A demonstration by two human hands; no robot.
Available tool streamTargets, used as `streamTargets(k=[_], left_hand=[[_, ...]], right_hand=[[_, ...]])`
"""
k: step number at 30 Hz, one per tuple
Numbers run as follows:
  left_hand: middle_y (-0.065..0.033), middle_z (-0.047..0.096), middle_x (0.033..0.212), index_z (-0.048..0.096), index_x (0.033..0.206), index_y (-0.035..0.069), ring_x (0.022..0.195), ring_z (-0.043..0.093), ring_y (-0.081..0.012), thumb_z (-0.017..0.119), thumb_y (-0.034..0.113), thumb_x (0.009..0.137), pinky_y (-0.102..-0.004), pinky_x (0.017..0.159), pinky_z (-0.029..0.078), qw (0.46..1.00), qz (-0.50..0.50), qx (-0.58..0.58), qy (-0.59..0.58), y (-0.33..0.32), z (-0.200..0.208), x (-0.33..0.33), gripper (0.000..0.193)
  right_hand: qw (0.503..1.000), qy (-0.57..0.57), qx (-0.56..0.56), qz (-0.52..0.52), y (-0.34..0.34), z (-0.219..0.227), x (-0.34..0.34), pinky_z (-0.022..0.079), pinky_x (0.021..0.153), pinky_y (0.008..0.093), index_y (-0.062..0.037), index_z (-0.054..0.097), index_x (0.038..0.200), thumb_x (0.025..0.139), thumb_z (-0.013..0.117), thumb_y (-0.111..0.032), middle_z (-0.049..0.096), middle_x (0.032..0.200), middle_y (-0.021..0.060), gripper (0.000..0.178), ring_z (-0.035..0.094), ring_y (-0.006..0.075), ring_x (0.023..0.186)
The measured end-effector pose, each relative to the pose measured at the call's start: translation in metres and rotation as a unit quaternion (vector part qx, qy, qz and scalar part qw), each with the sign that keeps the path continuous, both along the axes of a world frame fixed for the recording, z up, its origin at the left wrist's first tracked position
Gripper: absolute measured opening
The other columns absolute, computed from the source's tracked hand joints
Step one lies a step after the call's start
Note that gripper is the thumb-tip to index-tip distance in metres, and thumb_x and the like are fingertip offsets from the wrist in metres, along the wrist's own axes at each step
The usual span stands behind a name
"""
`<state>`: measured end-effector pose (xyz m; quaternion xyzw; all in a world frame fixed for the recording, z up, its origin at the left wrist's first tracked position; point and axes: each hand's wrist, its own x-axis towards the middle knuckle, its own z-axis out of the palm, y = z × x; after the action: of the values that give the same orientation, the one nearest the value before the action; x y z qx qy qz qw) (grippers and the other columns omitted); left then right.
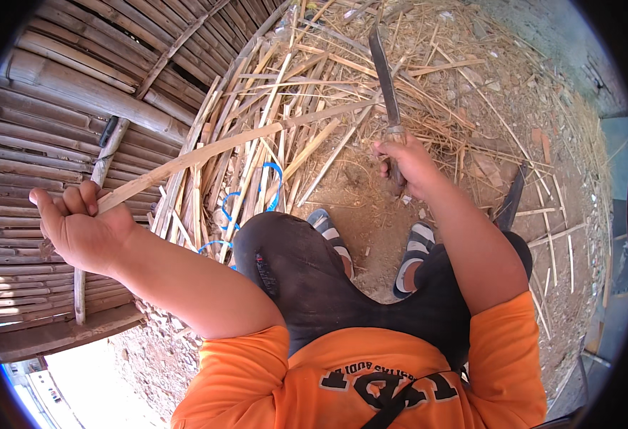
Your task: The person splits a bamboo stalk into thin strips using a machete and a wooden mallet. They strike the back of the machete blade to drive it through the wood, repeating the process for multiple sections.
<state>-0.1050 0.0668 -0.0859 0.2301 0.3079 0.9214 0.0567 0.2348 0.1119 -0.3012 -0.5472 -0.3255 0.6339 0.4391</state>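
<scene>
My left hand, out at the far left, grips one end of a long bamboo strip. The strip slants up and to the right, and its thin far end reaches the blade of a machete. Whether strip and blade touch, I cannot tell. My right hand is closed round the machete's handle, the dark blade pointing away from me and slightly left. Beneath the strip lies a pile of split bamboo strips.
A bamboo slat wall rises on the left. Blue plastic twine lies by my knee. A second dark blade-like piece is near my right knee. Shavings and thin strips litter the dirt floor around my sandalled feet.
</scene>
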Motion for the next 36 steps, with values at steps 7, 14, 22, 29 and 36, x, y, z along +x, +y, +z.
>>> streamTargets(k=[7,14,22,29,36], left_hand=[[0.0054,0.021,0.063,0.037,0.075,0.013,0.051,0.019,-0.0082,0.065,0.015,0.099,-0.0255,0.046,0.021,0.981,-0.151,0.08,-0.09,-0.025,0.002,0.024,0.037],[0.0054,0.03,0.055,0.044,0.078,0.015,0.046,0.022,-0.0078,0.056,0.057,0.099,-0.0231,0.044,0.02,0.931,-0.309,0.187,-0.049,-0.043,0.002,0.045,0.048],[-0.0006,0.046,0.069,0.055,0.091,0.01,0.068,0.045,-0.0167,0.035,0.07,0.1,-0.0317,0.064,0.04,0.897,-0.399,0.184,0.047,-0.05,-0.012,0.053,0.064],[-0.0128,0.058,0.127,0.049,0.14,0.009,0.115,0.056,-0.0267,0.047,0.053,0.102,-0.0432,0.094,0.048,0.959,-0.266,-0.096,0.035,-0.041,-0.078,0.028,0.058],[-0.02,0.046,0.141,0.048,0.143,0.006,0.13,0.046,-0.0381,0.073,0.029,0.09,-0.0527,0.111,0.032,0.665,0.368,-0.364,0.539,-0.1,-0.094,0.034,0.063]], right_hand=[[0.994,0.067,0.083,0.016,-0.036,0.076,0.018,0.055,0.064,0.0335,-0.003,0.055,0.11,0.091,0.071,-0.013,0.061,0.091,0.0065,0.027,0.063,0.0155,0.072],[0.971,0.178,0.153,-0.041,-0.047,0.077,0.027,0.055,0.069,0.0349,-0.0024,0.057,0.115,0.09,0.07,-0.012,0.062,0.092,0.0073,0.029,0.064,0.0181,0.077],[0.94,0.282,0.137,-0.133,-0.042,0.081,0.058,0.055,0.069,0.0342,-0.002,0.061,0.102,0.091,0.069,-0.01,0.063,0.091,0.0072,0.015,0.061,0.0169,0.075],[0.931,0.235,0.217,-0.175,-0.036,0.069,0.092,0.054,0.068,0.0352,-0.003,0.06,0.097,0.09,0.069,-0.007,0.062,0.083,0.0062,0.012,0.061,0.0175,0.073],[0.917,0.177,0.294,-0.201,-0.038,0.072,0.091,0.055,0.068,0.0336,-0.0045,0.058,0.097,0.09,0.068,-0.005,0.063,0.086,0.0059,0.012,0.063,0.0154,0.071]])
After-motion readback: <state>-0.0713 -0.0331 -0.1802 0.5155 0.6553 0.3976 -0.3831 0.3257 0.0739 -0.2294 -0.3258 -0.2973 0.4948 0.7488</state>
